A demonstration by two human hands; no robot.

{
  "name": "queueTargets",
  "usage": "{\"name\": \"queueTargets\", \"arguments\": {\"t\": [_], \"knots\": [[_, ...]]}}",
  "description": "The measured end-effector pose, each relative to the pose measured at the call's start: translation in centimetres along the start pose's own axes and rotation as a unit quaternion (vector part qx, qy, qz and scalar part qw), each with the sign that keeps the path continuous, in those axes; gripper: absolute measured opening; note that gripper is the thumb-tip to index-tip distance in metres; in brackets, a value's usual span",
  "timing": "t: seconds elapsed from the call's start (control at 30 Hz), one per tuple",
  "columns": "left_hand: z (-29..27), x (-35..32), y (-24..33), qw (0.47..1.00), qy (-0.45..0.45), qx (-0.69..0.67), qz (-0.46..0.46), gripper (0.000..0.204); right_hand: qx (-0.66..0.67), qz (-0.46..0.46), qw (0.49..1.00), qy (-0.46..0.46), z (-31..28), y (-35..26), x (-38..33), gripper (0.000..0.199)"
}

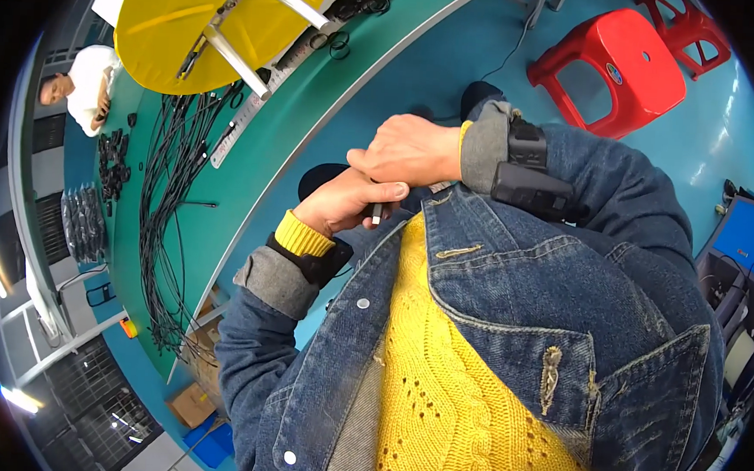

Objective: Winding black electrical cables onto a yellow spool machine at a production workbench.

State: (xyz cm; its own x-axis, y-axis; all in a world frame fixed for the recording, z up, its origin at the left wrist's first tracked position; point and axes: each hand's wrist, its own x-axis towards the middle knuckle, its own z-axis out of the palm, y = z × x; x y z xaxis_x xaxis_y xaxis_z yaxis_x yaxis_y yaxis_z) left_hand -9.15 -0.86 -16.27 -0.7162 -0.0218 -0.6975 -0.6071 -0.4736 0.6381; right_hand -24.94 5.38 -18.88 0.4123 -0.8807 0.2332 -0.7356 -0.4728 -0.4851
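In front of my jacket, my left hand (332,202) is closed round a cable plug (377,214) with a black body and a pale metal tip. Its thumb lies along the top of the plug. Just beyond and touching it, my right hand (411,150) is curled with the fingers folded under. What the right fingers hold, if anything, is hidden from view. A long bundle of black cables (170,199) lies on the green table (253,156) to the left of my hands.
A yellow round panel with metal tubes (175,29) stands over the far table. Black coiled cables (364,0) and bagged black cables (83,224) lie around. Red plastic stools (637,66) stand at right. A person in white (91,84) is across the table. A cardboard box (191,405) sits below.
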Motion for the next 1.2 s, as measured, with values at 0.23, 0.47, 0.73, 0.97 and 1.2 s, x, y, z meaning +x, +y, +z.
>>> {"name": "queueTargets", "arguments": {"t": [0.23, 0.47, 0.73, 0.97, 1.2], "knots": [[-1.2, -0.3, 0.5, 0.997, 0.027, 0.049, 0.057, 0.033, 0.465, 0.22, 0.857, 0.033, 1.4, -0.1, 0.0, 0.018], [-1.1, 0.2, 0.7, 0.993, -0.013, -0.035, -0.115, 0.034, 0.128, 0.113, 0.983, 0.069, 2.7, 0.1, -1.1, 0.015], [-1.1, 1.3, -1.9, 0.999, 0.02, -0.036, -0.008, 0.016, 0.179, 0.144, 0.967, 0.112, 4.1, 0.4, -1.1, 0.025], [-0.6, 0.4, -2.6, 0.993, 0.098, -0.058, -0.01, 0.012, 0.198, 0.108, 0.973, 0.05, 1.8, 0.2, -0.6, 0.02], [0.5, -0.3, -1.3, 0.973, 0.139, -0.111, 0.144, 0.012, -0.096, 0.156, 0.927, 0.327, -2.3, 5.0, 4.7, 0.021]]}}
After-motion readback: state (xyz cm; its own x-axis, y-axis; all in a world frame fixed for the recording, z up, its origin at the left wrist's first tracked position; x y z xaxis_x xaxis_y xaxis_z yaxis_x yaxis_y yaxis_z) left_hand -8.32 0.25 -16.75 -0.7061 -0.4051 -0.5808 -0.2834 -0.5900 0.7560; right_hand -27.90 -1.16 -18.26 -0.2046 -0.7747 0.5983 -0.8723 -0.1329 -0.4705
